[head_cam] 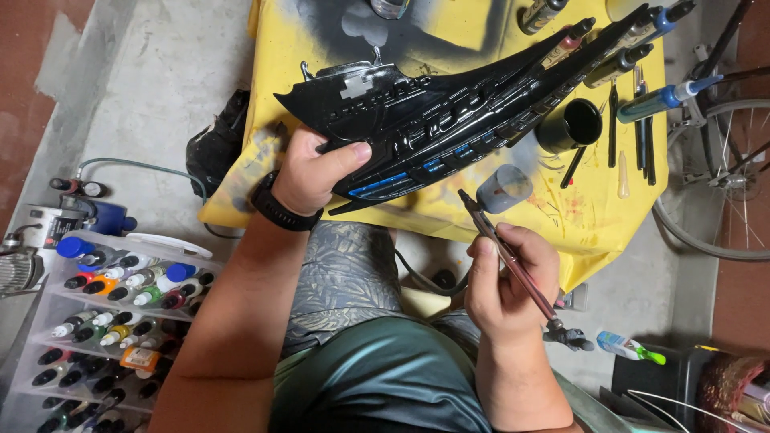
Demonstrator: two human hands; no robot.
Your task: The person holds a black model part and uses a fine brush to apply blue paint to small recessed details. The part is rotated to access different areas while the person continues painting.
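My left hand (pixel 314 170) grips the lower edge of a long glossy black plastic panel (pixel 449 104) with ribbed slots and small blue-painted bars, held over a yellow-covered table (pixel 593 216). A black watch sits on that wrist. My right hand (pixel 507 277) holds a slim dark-red airbrush (pixel 513 261) like a pen, its tip pointing up toward the panel's blue bars, a little short of the surface.
Several paint bottles and brushes (pixel 642 120) lie at the table's right, beside a black cup (pixel 571 124) and a small grey jar (pixel 505 188). A tiered rack of paint bottles (pixel 120 313) stands at lower left. A bicycle wheel (pixel 722 176) is at right.
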